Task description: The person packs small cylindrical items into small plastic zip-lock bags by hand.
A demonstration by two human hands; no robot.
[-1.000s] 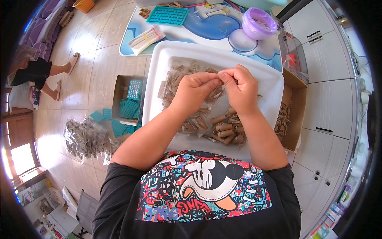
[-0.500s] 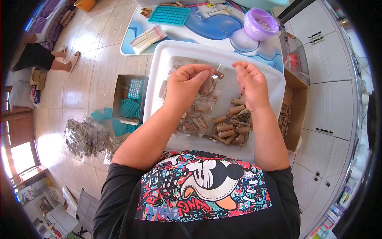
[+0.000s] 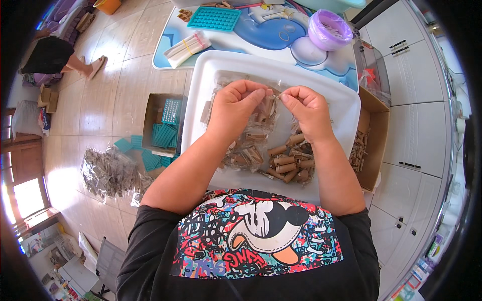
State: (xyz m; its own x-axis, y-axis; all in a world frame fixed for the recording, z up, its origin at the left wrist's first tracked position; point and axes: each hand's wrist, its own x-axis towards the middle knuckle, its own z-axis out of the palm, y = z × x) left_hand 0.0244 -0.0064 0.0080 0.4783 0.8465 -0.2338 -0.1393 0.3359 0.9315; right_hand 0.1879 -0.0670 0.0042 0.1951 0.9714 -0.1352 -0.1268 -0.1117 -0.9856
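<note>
My left hand pinches a small brown cylindrical piece between thumb and forefinger. At the piece's other end, the thumb and forefinger of my right hand close together too. Both hands are over a large white plastic tub. Beneath and between my forearms lie small brown cylinders, heaped loosely on the tub's right side. Clear plastic bags with brown pieces in them cover its left and middle. Fingers hide much of the held piece, so its finer details cannot be made out.
A cardboard box of small brown parts stands right of the tub. To the left, another box holds teal trays, near a pile of bagged pieces. Behind are a purple bucket and a teal tray. Someone walks at far left.
My right hand has moved left and its fingers now meet the brown piece held by my left hand. My left hand stays almost still. The person at far left has shifted position.
</note>
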